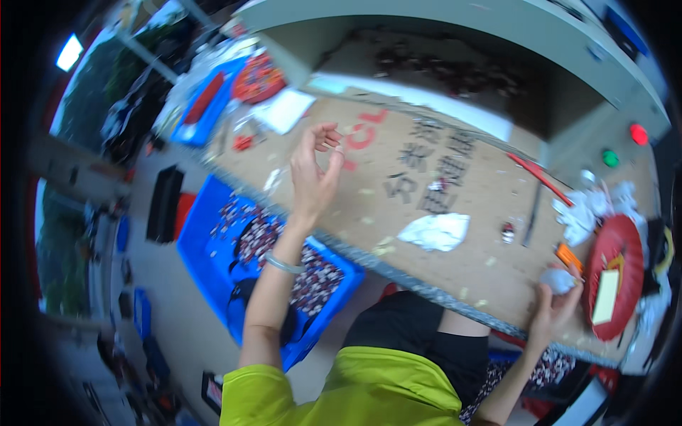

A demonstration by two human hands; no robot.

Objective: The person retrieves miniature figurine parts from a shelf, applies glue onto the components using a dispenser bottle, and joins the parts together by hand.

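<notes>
My left hand (pixel 314 174) is raised over the left part of the brown board worktop (pixel 348 202), its fingers half curled and the thumb apart from them. Nothing shows between them, though the picture is blurred. Near the front right edge, my right hand (pixel 556 312) has its fingers around a small, rounded, pale grey-white object (pixel 558 281) whose kind I cannot make out. Just beyond it lies an orange tool handle (pixel 569 257). A red oval basket (pixel 615 284) stands to the right of that hand, with a pale yellow block in it.
A crumpled white sheet (pixel 435 232) lies mid-table, with a small red-and-white piece (pixel 508 232) to its right. Beyond are a red stick (pixel 538 179) and white crumpled plastic (pixel 579 220). Below left, a blue crate (pixel 202 238) holds many small dark-red and white pieces. A shelf (pixel 455 21) overhangs the back.
</notes>
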